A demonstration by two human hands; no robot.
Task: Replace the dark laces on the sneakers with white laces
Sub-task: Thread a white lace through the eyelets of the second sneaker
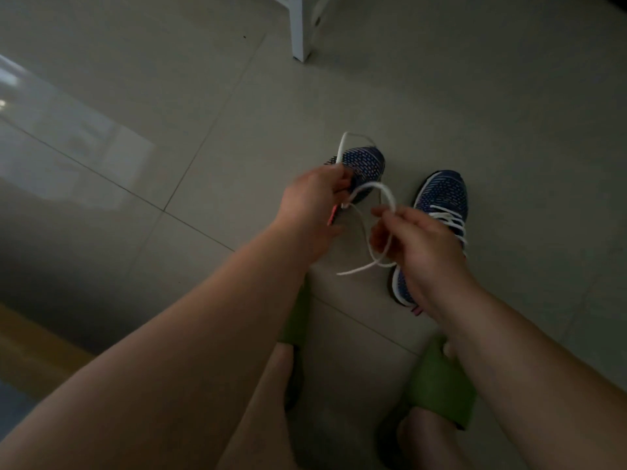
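Above grey floor tiles (210, 96), left hand (314, 201) and right hand (417, 239) each pinch the white lace (369, 188).

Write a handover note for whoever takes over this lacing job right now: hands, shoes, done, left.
Left hand grips the left sneaker, lifted and tilted off the tiled floor, and holds part of the white lace.
Right hand pinches the same lace's loop; one loose end hangs between the hands.
Right sneaker stands on the floor, already white-laced.
Done: right sneaker. No dark laces in view.
Left: finish threading the held sneaker, then probably tie it.
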